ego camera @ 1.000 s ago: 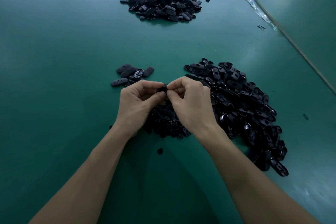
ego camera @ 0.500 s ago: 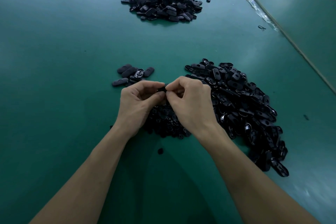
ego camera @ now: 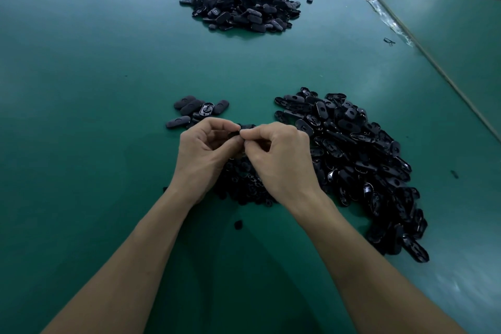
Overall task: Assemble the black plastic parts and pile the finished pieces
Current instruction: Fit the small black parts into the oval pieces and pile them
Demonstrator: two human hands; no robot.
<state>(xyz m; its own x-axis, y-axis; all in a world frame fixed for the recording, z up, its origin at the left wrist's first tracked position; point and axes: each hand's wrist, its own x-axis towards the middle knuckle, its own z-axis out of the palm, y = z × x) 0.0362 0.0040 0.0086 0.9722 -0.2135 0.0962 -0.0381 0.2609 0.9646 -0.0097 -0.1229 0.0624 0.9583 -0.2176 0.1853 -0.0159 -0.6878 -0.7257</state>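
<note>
Left hand (ego camera: 206, 156) and right hand (ego camera: 282, 161) pinch one black part (ego camera: 246, 127) together.

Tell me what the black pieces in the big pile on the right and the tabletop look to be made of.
Pieces in the right pile: likely moulded hard plastic, glossy, since their rims catch bright highlights. Tabletop: a smooth green sheet, perhaps rubber or vinyl mat, with a soft, dull sheen.

Matt green table top (ego camera: 95, 130) w/ glossy black plastic shells (ego camera: 352, 149); far pile (ego camera: 244, 4) looks matt.
</note>
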